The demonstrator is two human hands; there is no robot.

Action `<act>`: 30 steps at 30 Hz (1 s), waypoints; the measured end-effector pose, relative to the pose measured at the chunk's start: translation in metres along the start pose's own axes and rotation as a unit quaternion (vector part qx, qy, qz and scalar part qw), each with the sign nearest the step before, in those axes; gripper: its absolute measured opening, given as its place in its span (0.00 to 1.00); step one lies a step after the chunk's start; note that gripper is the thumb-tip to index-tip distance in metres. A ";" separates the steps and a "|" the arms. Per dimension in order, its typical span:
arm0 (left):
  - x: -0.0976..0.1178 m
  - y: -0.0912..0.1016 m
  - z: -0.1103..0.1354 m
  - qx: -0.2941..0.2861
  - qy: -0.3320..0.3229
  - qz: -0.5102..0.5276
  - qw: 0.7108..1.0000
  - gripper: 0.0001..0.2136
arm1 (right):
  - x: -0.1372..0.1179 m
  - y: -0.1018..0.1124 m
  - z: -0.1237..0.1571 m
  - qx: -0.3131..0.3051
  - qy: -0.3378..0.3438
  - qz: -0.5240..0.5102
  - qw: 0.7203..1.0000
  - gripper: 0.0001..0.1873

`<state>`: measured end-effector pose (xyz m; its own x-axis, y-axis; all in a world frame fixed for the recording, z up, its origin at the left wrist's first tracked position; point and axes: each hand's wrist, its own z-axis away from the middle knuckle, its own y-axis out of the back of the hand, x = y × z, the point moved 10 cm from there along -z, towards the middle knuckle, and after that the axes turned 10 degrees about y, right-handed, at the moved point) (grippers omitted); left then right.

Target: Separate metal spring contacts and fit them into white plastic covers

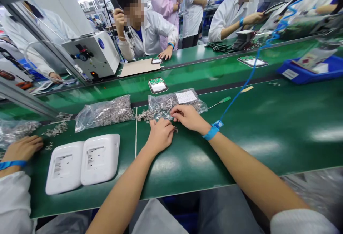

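My left hand (161,133) rests on the green bench with its fingers curled, beside a small loose pile of metal parts (146,115). A few of the same tiny parts (175,129) show at its fingertips. Just to the right, my right hand (189,117) is pinched over the edge of a clear plastic bag (171,100) of small metal parts with a white label. What sits between its fingertips is too small to make out. A blue wrist strap (213,131) with a coiled cord circles my right wrist.
Two white plastic housings (100,159) lie to the left, near a co-worker's hand (23,151). Another filled bag (107,112) lies behind them. A green-handled screwdriver (225,100) and a blue tray (308,71) are on the right. Circuit-board units (158,85) sit on the belt beyond.
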<state>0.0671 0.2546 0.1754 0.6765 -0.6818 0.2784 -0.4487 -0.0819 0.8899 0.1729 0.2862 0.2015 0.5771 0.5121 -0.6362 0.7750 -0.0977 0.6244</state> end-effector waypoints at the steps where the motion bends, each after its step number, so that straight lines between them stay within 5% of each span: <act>1: 0.001 0.001 0.000 0.004 -0.003 0.000 1.000 0.10 | -0.001 0.000 0.000 -0.007 0.006 0.017 1.000 0.08; 11: -0.023 0.034 0.001 0.150 0.082 0.077 0.982 0.06 | -0.009 0.009 -0.002 0.008 0.015 0.010 1.000 0.14; 14: -0.028 0.036 0.002 0.169 0.102 0.083 0.977 0.06 | -0.016 0.002 -0.001 -0.031 0.035 -0.016 0.999 0.12; 17: -0.028 0.030 -0.001 0.146 0.095 0.091 0.980 0.06 | -0.025 -0.008 0.000 -0.077 0.074 -0.025 0.994 0.08; 20: -0.027 0.025 -0.006 0.093 0.057 0.116 0.987 0.08 | -0.023 -0.003 0.000 -0.058 0.082 0.003 0.995 0.05; 24: -0.040 0.030 -0.006 0.052 0.033 0.065 0.996 0.18 | -0.016 -0.001 0.000 -0.079 0.072 0.117 0.987 0.07; 30: -0.046 0.030 0.000 0.002 -0.011 -0.049 0.999 0.10 | -0.011 -0.013 0.008 -0.160 0.039 0.358 0.919 0.16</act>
<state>0.0230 0.2834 0.1892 0.7049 -0.6854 0.1826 -0.3840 -0.1523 0.9107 0.1586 0.2751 0.1963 0.8803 0.4741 0.0162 0.0813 -0.1844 0.9795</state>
